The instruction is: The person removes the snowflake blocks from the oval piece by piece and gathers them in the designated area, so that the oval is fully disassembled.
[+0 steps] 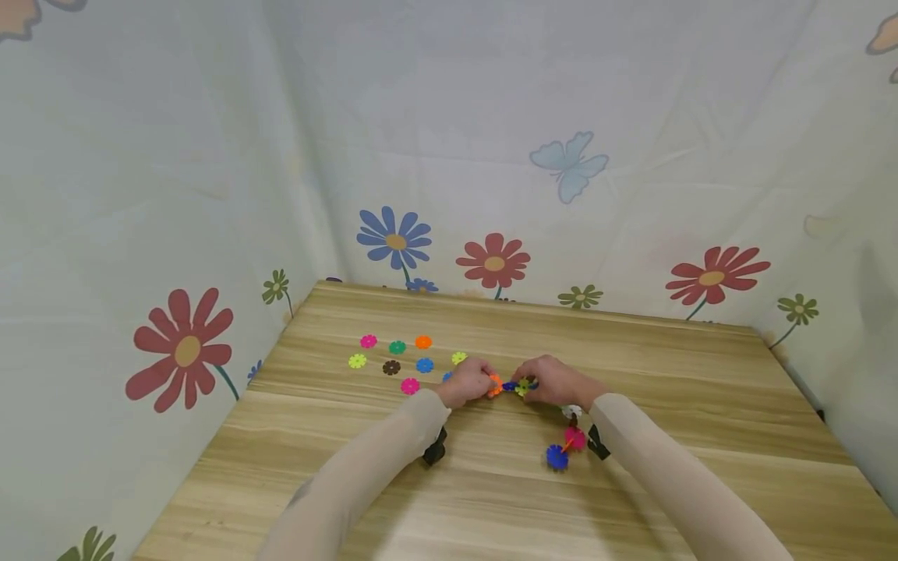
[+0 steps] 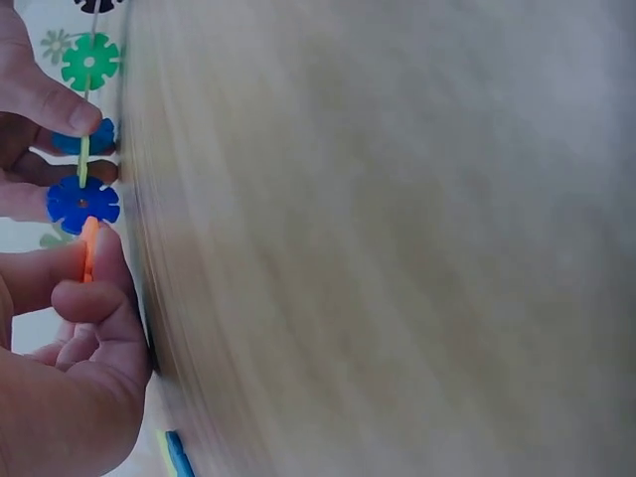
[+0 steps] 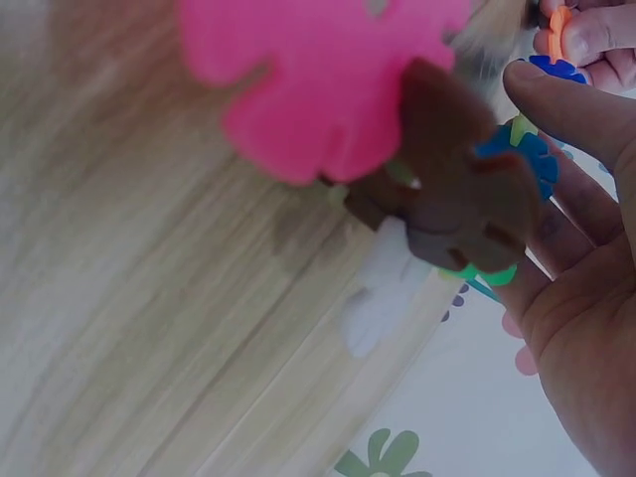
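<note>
My left hand (image 1: 466, 383) pinches an orange notched plastic disc (image 1: 496, 384) between thumb and fingers. The orange disc's edge is right at the rim of a dark blue disc (image 2: 70, 207). That one is joined to a yellow-green disc (image 1: 522, 386), then a lighter blue disc (image 2: 101, 136), which my right hand (image 1: 556, 382) grips. From there the chain of interlocked discs runs on through a green disc (image 2: 89, 60), a brown disc (image 3: 477, 204), a white disc (image 1: 571, 411) and a pink disc (image 3: 318, 89), hanging below the right wrist to a blue end disc (image 1: 557, 457).
Loose discs lie on the wooden table (image 1: 491, 506) left of my hands, among them a pink disc (image 1: 410, 386), a brown disc (image 1: 391, 367) and an orange disc (image 1: 423, 342). A flower-printed cloth (image 1: 449, 156) surrounds the table's back and sides.
</note>
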